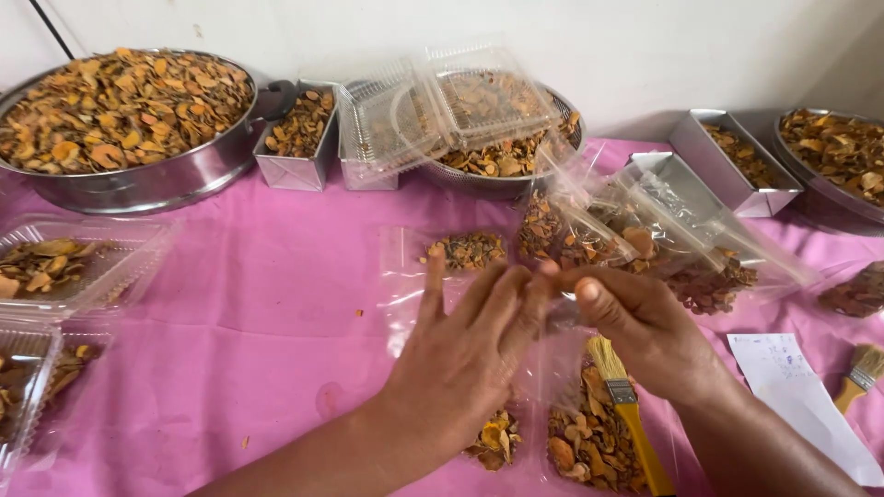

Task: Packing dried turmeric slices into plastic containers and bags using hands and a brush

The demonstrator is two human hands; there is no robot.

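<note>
Working the mouth of a clear plastic bag (552, 340) looks like the step right now, probably opening or sealing it, so next they'd need a firm grip on both edges. The left hand (470, 340) has its fingers spread and stretched out flat against the film, while the right hand (635, 322) pinches the bag's edge right where the hands meet. Dried chips (589, 442) sit just below the hands, beside a yellow-handled brush (626, 405).
</note>
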